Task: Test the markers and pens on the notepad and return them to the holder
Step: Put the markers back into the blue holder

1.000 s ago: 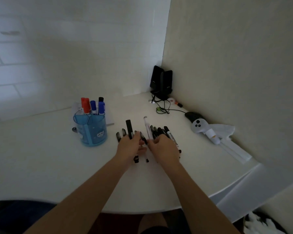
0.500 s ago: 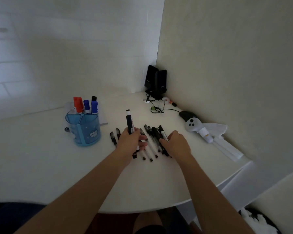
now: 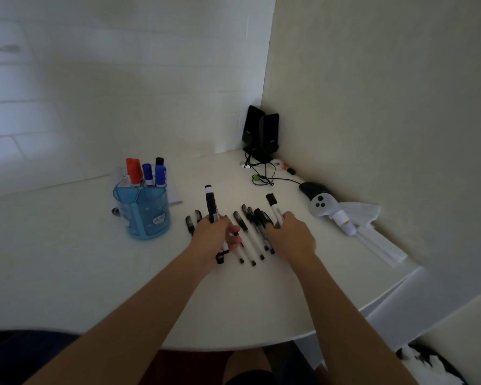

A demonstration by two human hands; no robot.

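Since half a second ago, right hand (image 3: 290, 240) has lifted a white marker (image 3: 274, 208) from the pen row. Surface (image 3: 67, 259) carries holder (image 3: 146, 215) at far left, with notepad (image 3: 175, 193) just behind it. Left hand (image 3: 214, 237): fingers clenched round an upright black marker (image 3: 211, 202). Right fingers pinch the white one. Pens (image 3: 250, 232) lie between the hands. Step, as judged: picking up markers for testing. The next move calls for uncapping and reaching the notepad past the holder.

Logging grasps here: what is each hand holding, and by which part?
The left hand grips a dark marker by its lower half; the right hand holds a white marker, black cap up, by its lower end.
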